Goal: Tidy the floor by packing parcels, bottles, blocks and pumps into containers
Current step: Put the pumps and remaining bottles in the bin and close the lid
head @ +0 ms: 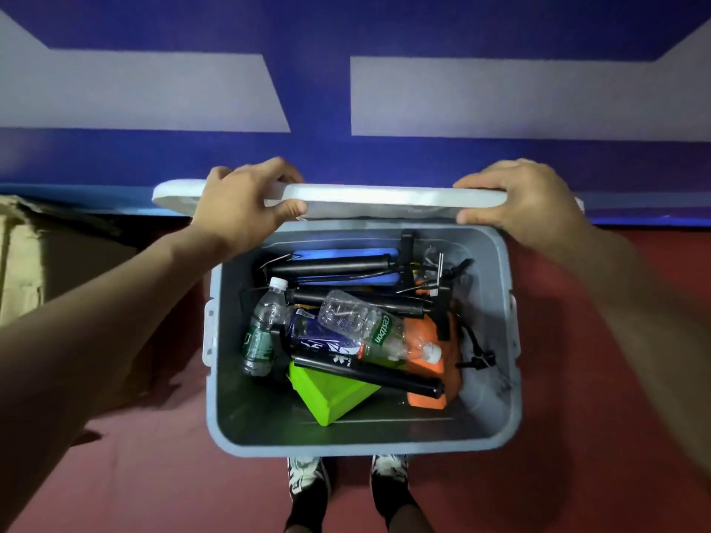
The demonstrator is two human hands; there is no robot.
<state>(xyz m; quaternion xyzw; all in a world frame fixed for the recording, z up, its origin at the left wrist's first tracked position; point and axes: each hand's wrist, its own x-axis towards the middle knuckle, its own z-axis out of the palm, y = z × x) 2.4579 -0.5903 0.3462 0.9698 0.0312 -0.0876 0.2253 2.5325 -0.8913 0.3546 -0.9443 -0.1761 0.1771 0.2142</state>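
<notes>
Down in the grey bin point(361, 442), on the red floor point(600, 436): a heap of black pumps point(384, 373), a clear bottle point(379, 332) with a green label lying on top, a second bottle point(263, 328) leaning by the left wall, a green block point(331, 396) and an orange block point(425, 398) underneath. Packed, by the look of it, with only the closing left to do. Over the far rim, tilted and not yet down: the white lid point(377, 200). Gripped at its near edge by the left hand point(242, 209) and the right hand point(523, 201), fingers curled over the top, thumbs pressed below. Could go wrong in a few ways. Might catch on the top bottle or a pump handle sticking up, and then sit crooked instead of snapping shut. Might pinch a thumb between lid and rim if brought down fast. Might slip and bang if let go on one side first. Best to lower slowly and flat, and to push any high thing down first. Close by: two shoes point(307, 477) at the near wall of the bin, a brown cardboard box point(23, 263) off to the left, a blue and white wall point(319, 155) behind.
</notes>
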